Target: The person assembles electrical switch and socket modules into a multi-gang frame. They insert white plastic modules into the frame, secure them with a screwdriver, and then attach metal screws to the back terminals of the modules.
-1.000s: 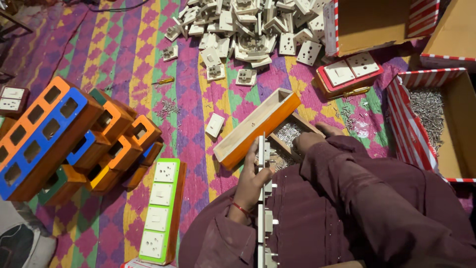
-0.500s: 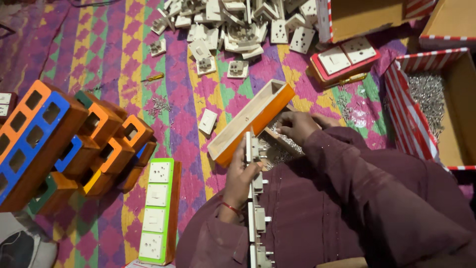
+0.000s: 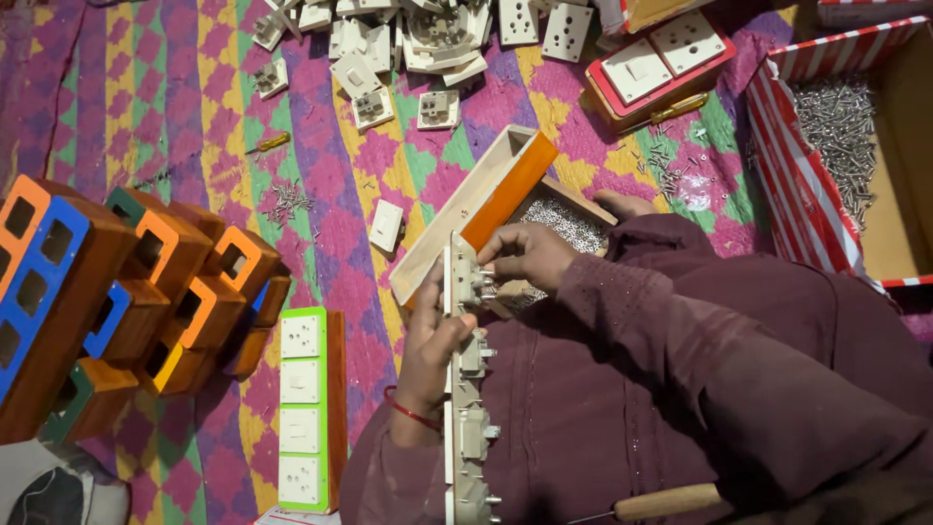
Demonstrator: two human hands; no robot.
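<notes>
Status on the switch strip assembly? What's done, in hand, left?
Done: one green-framed board lies complete with four white plates. In hand: left hand grips a long strip with several modules mounted; right hand works at its top end, above a tray of screws. Left: empty orange and blue boxes and loose white plates.

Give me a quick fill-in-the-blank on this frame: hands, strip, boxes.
1. The left hand grips a long strip fitted with switch and ____ parts.
2. The right hand works at the strip's ____ end.
3. The red-and-white striped box holds loose metal ____.
4. The finished board on the mat has a ____ frame.

Missing words: socket; top; screws; green
</notes>
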